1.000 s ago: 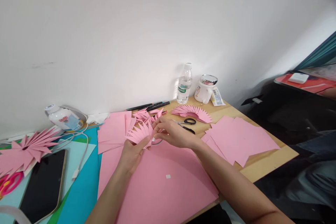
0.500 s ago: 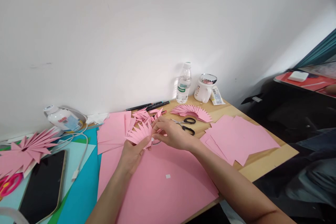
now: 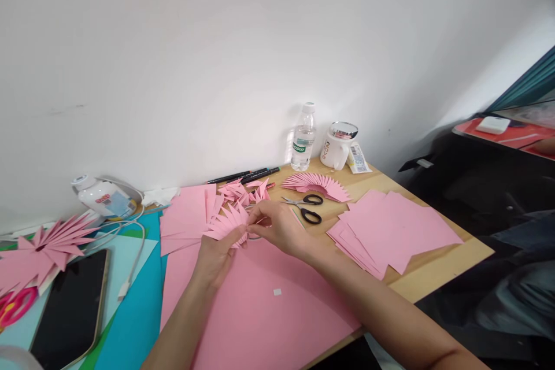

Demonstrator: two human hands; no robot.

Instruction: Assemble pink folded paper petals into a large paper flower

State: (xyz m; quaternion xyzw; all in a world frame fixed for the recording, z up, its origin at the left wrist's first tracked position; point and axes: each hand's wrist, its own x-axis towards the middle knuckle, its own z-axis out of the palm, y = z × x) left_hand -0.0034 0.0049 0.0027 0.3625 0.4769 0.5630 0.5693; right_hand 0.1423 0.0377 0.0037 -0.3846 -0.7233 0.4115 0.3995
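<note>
I see the paper fan [image 3: 226,223] between both hands | left hand [image 3: 218,252]: fingers pinching its lower edge | right hand [image 3: 281,228]: fingers pinching its right end | pink sheet [image 3: 260,326] beneath the fingers | scissors [image 3: 306,201] right of the fingers | bottle [image 3: 302,144] beyond them

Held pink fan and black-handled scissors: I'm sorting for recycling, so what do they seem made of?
Held pink fan: probably matte paper or thin card; pleats look crisp and shine-free.
Scissors: blades look like metal, given their silvery gray; handles likely smooth plastic, judging by their even black.
</note>
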